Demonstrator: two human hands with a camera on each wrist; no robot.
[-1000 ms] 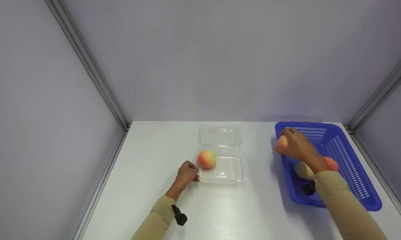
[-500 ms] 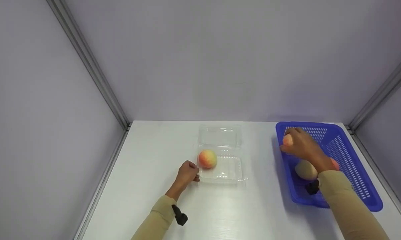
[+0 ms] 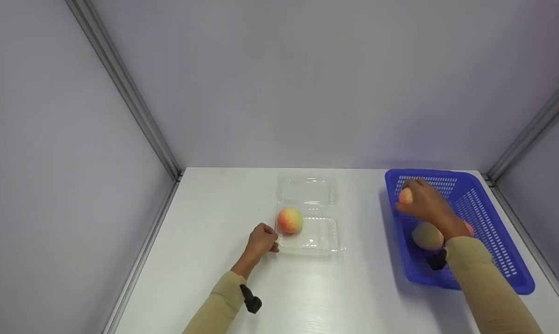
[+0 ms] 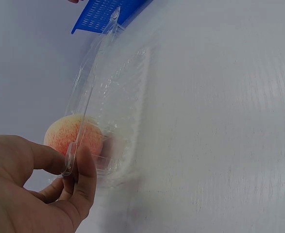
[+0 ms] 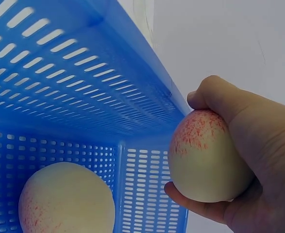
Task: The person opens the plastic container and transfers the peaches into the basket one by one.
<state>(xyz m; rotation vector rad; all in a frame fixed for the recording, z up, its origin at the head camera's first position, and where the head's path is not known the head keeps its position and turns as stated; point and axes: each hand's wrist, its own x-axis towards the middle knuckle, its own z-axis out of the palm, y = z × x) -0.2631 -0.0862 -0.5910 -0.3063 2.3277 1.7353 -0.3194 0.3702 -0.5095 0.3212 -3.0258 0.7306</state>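
Note:
My left hand (image 3: 261, 240) pinches the left corner rim of a clear plastic clamshell container (image 4: 74, 155) between thumb and fingers. Its lid (image 3: 306, 190) lies folded back toward the wall. One red-and-yellow peach (image 3: 289, 220) sits in the container's left part. Over the left side of a blue plastic basket (image 3: 516, 273), my right hand (image 3: 425, 202) grips another peach (image 5: 205, 160), thumb on one side and fingers on the other. In the basket lie a pale peach (image 3: 427, 235) and a redder fruit (image 3: 469, 228), partly hidden by my right wrist.
The white table (image 3: 205, 199) ends at a grey back wall (image 3: 279, 93), with side panels left and right. The basket stands at the table's right side, its rim higher than the container. Bare tabletop separates container and basket.
My right hand has moved a little to the right with its peach, from the basket's left rim to just inside it. My left hand keeps its hold on the container.

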